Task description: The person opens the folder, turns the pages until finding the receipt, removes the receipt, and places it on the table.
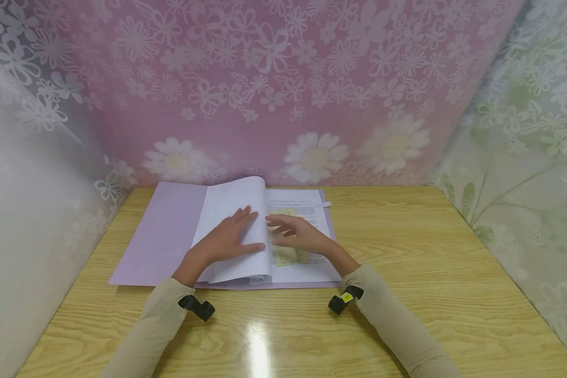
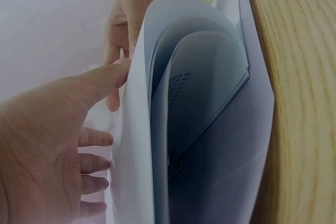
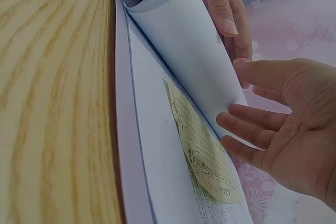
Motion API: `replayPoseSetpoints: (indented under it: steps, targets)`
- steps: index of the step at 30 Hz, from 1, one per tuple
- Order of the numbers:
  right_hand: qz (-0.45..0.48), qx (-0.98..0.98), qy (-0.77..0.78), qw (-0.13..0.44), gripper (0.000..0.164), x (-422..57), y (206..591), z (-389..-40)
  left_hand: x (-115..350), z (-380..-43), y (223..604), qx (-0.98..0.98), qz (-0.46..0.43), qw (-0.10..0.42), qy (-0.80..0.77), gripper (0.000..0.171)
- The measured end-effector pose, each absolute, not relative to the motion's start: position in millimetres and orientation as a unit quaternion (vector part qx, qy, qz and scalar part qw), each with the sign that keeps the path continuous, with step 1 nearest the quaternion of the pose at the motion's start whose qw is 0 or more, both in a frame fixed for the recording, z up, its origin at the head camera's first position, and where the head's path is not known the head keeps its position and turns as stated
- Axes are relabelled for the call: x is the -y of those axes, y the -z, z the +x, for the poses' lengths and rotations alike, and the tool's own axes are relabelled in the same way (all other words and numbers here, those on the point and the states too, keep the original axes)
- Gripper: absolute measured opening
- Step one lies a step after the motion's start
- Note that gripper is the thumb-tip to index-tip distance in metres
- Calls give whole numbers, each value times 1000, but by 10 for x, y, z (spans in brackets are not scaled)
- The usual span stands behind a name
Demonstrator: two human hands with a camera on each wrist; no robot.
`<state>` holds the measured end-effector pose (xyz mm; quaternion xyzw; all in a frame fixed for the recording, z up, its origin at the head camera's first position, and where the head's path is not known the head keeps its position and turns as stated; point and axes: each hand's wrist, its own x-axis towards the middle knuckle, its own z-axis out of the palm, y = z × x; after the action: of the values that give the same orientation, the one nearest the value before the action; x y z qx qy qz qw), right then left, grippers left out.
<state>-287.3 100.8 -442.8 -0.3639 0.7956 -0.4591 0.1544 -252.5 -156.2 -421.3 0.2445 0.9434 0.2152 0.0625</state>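
A lilac folder (image 1: 165, 226) lies spread on the table, its turned white sheets (image 1: 231, 191) bending over in a loose roll. On these sheets my left hand (image 1: 224, 239) rests with straight, spread fingers. My right hand (image 1: 307, 236) hovers at the roll's right side, fingers loosely bent and holding nothing; its fingertips are close to the paper, and contact is unclear. Below it, a yellow-green printed slip (image 3: 205, 150) lies on the printed page (image 1: 290, 195), partly covered by that hand in the head view. Inside the roll, the left wrist view shows a small dark fastener (image 2: 176, 164).
The folder stands on a wood-grain table (image 1: 406, 241), near the pink flowered backdrop (image 1: 245, 105). A pale tab (image 1: 323, 205) sticks out from the folder's right edge. Patterned side panels (image 1: 524, 173) border the table.
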Motion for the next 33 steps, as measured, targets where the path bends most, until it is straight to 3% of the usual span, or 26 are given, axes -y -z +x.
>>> replayPoseSetpoints:
  steps: [23, 33]
  targets:
    - [-373, -790, 458, 161, 49, -1020, 4466, -2910, 1663, -2578, 4239, -937, 264, 96, -207, 87]
    - [-367, -796, 454, 160, 47, -1042, 4468, -2937, 1711, -2611, 4269, -938, 248, 116, -211, 97]
